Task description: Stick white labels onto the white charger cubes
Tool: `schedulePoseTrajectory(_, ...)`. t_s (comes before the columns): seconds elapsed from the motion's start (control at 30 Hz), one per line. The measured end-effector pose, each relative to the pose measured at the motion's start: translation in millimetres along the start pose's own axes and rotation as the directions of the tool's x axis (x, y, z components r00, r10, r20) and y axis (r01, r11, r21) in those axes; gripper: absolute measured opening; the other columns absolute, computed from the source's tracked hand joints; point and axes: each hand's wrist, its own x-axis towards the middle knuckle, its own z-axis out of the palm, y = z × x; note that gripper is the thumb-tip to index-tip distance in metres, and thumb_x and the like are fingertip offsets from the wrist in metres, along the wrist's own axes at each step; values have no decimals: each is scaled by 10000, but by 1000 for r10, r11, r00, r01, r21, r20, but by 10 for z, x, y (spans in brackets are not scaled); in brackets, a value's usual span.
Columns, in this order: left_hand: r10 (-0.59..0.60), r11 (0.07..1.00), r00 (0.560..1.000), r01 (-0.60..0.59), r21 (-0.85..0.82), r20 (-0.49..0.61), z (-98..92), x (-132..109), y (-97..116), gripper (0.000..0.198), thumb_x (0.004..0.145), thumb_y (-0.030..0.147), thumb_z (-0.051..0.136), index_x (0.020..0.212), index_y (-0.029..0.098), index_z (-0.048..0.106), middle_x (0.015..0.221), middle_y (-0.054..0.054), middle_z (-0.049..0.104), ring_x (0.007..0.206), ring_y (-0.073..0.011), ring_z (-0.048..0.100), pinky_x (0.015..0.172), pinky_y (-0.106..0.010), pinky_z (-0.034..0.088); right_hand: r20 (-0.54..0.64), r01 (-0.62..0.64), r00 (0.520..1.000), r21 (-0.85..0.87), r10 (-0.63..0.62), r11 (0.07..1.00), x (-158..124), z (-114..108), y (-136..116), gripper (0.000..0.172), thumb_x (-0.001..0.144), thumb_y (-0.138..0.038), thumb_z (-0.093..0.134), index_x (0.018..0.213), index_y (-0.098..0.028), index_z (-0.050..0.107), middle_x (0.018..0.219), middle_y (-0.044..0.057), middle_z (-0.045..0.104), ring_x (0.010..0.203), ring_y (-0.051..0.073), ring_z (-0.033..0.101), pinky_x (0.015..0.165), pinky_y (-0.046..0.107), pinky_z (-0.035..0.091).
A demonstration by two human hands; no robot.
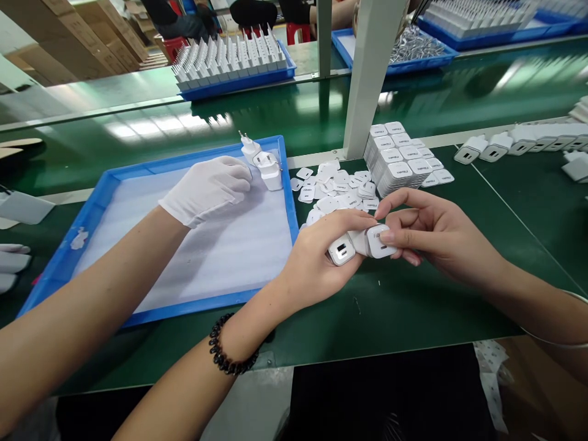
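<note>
My left hand (316,257), with a dark bead bracelet on the wrist, is closed around a white charger (341,250) whose port faces me. My right hand (427,229) pinches a second white charger piece (379,242) that touches the first one. Both hands hover over the green mat (390,306), just in front of a scatter of small white stickers (335,187). Beside the stickers stand stacks of white label sheets (397,162).
A co-worker's white-gloved hand (206,187) reaches into a blue tray (59,257) lined with white foam, next to two chargers (264,164) in its far corner. More chargers (519,142) lie in a row at right. A white post (367,79) rises behind. Blue trays of chargers (229,58) sit across the belt.
</note>
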Motion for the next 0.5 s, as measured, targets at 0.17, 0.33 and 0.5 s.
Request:
schedulePoseTrajectory(0.17,13,1000,1000,-13,-6,0,10,-7,-9,344,809,31,664,1125,167,652,1146,-86,735,1071,-173,718,930,-276,580,-3,-27,1000,39,27,999,14,1,10,218,796,-287,835,919,-226,666,551,-54,623,430,52,503,415,172,371)
schedulePoseTrajectory(0.33,27,1000,1000,-27,-12,-1,16,-12,-20,358,805,27,673,1141,148,649,1155,-102,733,1082,-173,714,941,-272,578,-14,-31,999,53,32,998,12,6,21,195,797,-258,825,905,-228,665,547,-56,614,431,52,498,410,172,356)
schedulePoseTrajectory(0.5,35,999,999,-35,-8,-10,15,-7,-15,345,816,36,670,1137,162,653,1157,-100,736,1081,-174,715,945,-285,581,-27,-28,999,23,28,999,11,23,6,269,779,-328,850,904,-214,642,544,-55,615,430,56,490,405,179,356)
